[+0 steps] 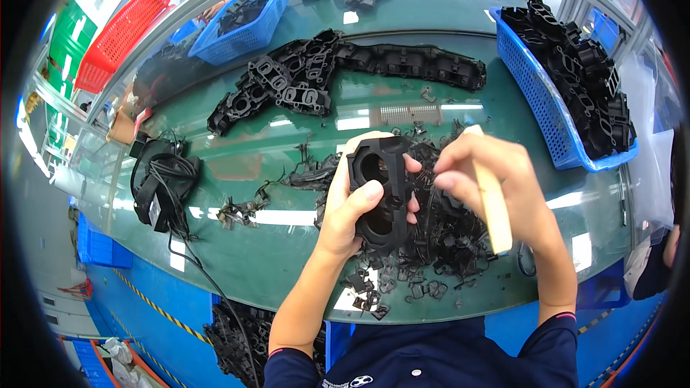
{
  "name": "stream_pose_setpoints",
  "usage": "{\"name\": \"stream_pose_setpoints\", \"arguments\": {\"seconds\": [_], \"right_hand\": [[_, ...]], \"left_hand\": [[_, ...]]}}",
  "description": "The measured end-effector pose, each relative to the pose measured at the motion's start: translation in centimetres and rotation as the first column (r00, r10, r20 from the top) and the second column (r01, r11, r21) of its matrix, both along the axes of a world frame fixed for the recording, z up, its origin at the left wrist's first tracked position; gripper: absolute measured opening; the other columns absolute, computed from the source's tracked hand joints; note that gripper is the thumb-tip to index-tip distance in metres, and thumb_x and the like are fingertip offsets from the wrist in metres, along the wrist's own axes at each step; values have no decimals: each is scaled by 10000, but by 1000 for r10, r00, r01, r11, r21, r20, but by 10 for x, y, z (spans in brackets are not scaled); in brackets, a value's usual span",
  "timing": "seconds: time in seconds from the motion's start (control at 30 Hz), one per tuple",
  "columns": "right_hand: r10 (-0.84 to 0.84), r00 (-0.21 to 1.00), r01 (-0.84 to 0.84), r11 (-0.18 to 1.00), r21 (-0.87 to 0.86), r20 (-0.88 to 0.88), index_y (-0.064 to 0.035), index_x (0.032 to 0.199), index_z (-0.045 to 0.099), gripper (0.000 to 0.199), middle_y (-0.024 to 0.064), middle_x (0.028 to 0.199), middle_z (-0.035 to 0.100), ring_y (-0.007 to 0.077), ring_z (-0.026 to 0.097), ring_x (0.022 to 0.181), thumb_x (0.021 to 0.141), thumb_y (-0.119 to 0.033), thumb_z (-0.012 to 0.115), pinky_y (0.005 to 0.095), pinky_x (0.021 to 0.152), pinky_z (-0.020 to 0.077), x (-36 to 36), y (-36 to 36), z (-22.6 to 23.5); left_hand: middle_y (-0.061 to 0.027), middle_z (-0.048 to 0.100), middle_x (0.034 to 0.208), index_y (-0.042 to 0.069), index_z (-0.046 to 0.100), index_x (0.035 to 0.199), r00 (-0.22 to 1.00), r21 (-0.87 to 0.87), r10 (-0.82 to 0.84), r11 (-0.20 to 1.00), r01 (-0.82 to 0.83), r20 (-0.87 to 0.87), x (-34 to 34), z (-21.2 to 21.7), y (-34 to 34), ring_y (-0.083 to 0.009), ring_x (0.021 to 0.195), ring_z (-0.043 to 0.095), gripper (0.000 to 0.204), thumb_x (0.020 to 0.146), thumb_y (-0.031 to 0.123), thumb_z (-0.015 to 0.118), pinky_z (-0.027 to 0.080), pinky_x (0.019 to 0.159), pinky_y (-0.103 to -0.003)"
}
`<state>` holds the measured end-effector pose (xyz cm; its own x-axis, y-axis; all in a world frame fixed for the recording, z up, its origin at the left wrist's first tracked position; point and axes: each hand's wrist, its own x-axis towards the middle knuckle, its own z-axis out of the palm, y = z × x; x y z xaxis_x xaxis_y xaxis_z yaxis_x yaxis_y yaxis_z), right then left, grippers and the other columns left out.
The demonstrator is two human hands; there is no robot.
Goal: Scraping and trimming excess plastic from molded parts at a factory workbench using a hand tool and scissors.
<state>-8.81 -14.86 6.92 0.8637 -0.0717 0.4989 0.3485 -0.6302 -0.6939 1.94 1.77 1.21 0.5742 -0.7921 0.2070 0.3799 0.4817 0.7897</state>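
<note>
My left hand (343,217) is wrapped round a black moulded plastic part (394,154) with large round openings and holds it upright above the table. The thumb lies on its front face, and fingertips show at its right edge. To the right of the part is my right hand (496,169), its fingers curled in with the thumb near the forefinger. A pale yellow, flat stick-like handle (493,210) is held in it, slanting down toward the wrist. Whether a blade or tip sits on this handle I cannot make out. The right fingertips are apart from the black part.
Black plastic scraps (449,233) are heaped under and beside my hands on the green table (280,273). Several joined black mouldings (295,75) lie farther back. A blue basket (535,93) of similar parts stands right; a coiled cable with a black device (164,179) lies left.
</note>
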Motion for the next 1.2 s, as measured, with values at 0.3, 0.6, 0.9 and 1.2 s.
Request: {"name": "stream_pose_setpoints", "arguments": {"seconds": [0.3,0.6,0.9,1.2], "right_hand": [[-9,986,42,981,-188,169,-56,896,585,240,45,705,577,210,555,611,712,-114,728,314,616,428,4,19,-13],[-70,938,209,896,-392,340,-8,852,578,217,76,678,553,227,555,600,682,-49,706,336,658,459,6,23,-24],[-86,942,163,963,-216,325,-19,779,542,174,68,649,524,257,527,585,659,27,659,341,627,449,11,26,-27],[74,976,67,793,605,-205,-34,771,539,44,18,677,546,83,510,596,808,-58,537,215,538,407,8,23,-31]], "left_hand": [[-184,537,1073,37,346,1266,994,70,59,995,-66,95,-2,4,-2,-222,890,604,605,792,272,639,557,697,-339],[-143,548,1092,30,362,1269,830,111,316,907,-407,460,-5,-7,-6,-187,984,556,643,783,314,674,433,898,-314],[-159,565,1078,19,378,1247,879,124,291,925,-359,377,-7,-5,-8,-201,988,565,661,783,390,669,450,889,-326],[-172,558,1070,13,375,1238,851,83,314,921,-381,420,-9,-9,-10,-211,916,594,657,777,383,661,495,822,-330]]}}
